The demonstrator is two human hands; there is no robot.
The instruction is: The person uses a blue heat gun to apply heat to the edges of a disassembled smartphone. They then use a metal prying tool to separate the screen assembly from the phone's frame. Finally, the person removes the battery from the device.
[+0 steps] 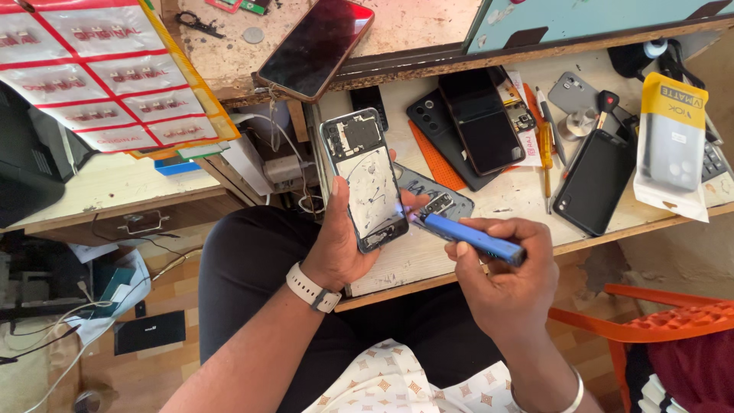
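Observation:
My left hand point(342, 243) holds an opened phone point(364, 177) upright, its back cover off and its inner boards and cables showing. My right hand point(501, 274) grips a blue electric screwdriver point(468, 238) and its tip touches the lower right edge of the phone. A pale watch band sits on my left wrist, and a metal bangle on my right wrist.
A wooden drawer shelf point(527, 191) carries several phones, a black phone point(595, 180), an orange mat, a packaged phone case point(673, 141) and small tools. Another phone point(316, 46) lies on the worn desktop above. An orange chair point(657, 321) stands at right.

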